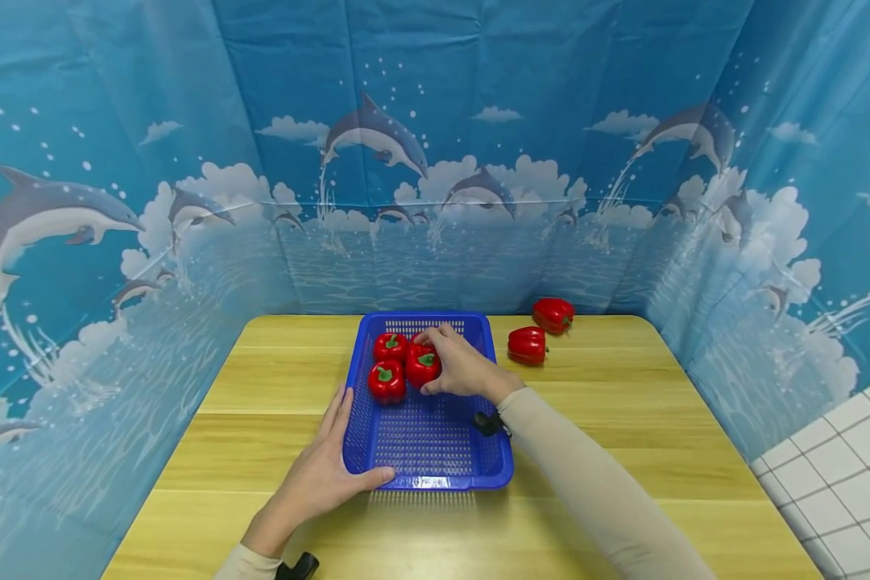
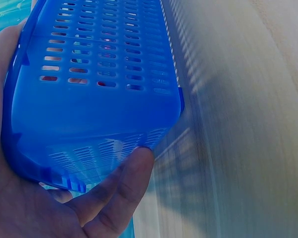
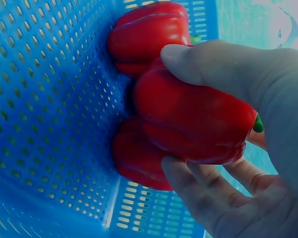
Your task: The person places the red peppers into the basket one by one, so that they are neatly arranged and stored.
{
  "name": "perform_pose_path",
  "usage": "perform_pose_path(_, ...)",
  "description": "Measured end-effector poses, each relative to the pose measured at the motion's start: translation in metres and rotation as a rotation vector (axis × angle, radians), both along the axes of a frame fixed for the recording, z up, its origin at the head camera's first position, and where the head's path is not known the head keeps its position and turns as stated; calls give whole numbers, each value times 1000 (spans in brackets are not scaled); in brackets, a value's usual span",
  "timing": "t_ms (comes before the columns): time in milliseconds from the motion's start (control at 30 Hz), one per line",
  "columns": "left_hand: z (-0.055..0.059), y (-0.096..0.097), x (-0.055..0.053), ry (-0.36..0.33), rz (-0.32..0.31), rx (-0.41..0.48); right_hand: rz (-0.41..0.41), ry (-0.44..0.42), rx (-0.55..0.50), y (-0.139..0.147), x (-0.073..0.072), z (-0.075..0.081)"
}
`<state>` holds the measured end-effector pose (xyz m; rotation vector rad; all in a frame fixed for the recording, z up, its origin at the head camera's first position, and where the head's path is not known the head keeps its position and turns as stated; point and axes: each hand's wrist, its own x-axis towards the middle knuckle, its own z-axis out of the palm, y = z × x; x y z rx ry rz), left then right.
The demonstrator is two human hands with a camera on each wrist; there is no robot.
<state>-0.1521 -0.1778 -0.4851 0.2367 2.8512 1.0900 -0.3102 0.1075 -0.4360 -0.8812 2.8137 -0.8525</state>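
A blue perforated plastic basket (image 1: 435,482) sits on the wooden table. My left hand (image 1: 324,474) holds its near left corner, with the thumb over the front rim and the fingers along the outer left wall. Inside the basket, my right hand (image 1: 460,364) grips a red bell pepper (image 1: 422,367), thumb on one side and fingers on the other; its green stem faces up. Two more red bell peppers stand beside it, a far pepper (image 1: 390,346) and a nearer pepper (image 1: 387,382). The right wrist view shows the gripped pepper (image 3: 193,116) overlapping both of them.
On the table right of the basket lie two red bell peppers on their sides, one nearer (image 1: 528,345) and one farther back (image 1: 553,315). A blue dolphin-print curtain (image 1: 435,242) hangs behind and beside the wooden table (image 1: 609,419). White tiles (image 1: 841,467) show at the right.
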Motion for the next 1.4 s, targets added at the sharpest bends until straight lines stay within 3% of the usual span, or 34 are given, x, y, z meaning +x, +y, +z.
perform_pose_path(500,-2,0,-2,-4,4,10,32,-20,12,-3,1,-7)
perform_pose_path(1400,0,1,0,-6,9,-9,-31,-78,49,-3,6,-14)
